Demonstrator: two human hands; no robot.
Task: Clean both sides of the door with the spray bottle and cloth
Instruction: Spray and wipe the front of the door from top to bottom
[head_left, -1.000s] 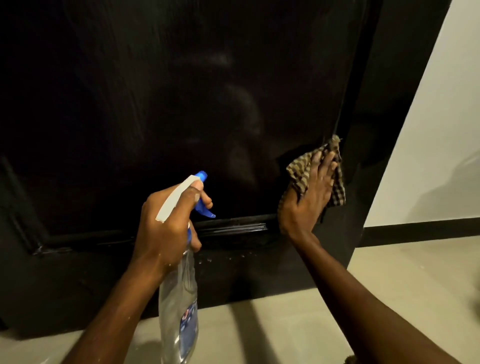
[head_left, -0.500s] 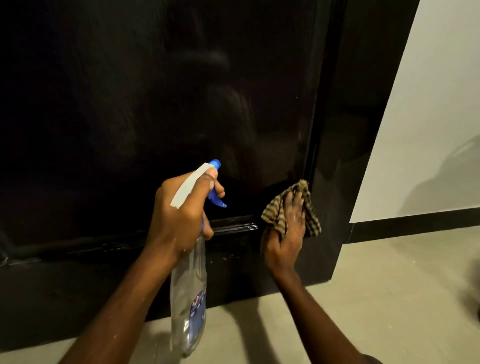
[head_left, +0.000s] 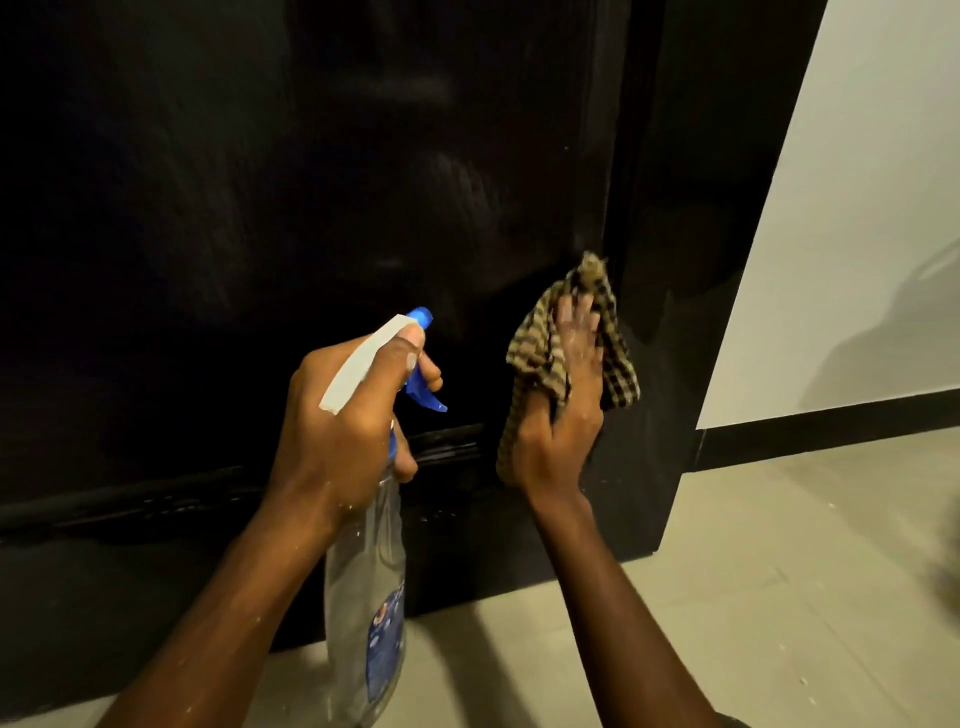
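Observed at the lower part of the door, near its right edge.

Left hand: closed round the neck of the bottle, with one finger curled over the blue trigger. The clear body hung below the fist, roughly upright, its base above the floor. The nozzle faced the door panel, close to it; contact could not be determined. Judged purpose: the bottle was carried ready to spray, so that wetting and wiping could alternate without putting anything down.

Right hand: fingers laid fairly straight over the checked cloth, pressing it flat against the door rather than clutching it. The fingers were blurred, so a finer account of the thumb cannot be given. Judged purpose: a flat palm spreads pressure across the bunched fabric and suits a sweeping wipe.

Position of the cloth: between palm and door, on the panel just above the lower moulding and just beside the panel's right border. Its folds stood out above the fingertips and to both sides of the hand.

Relation of the two: bottle to the left, cloth to the right — near, but apart.

The pale wall stood to the right of the door. Only this face of the door was visible; the other side is judged not yet accounted for.
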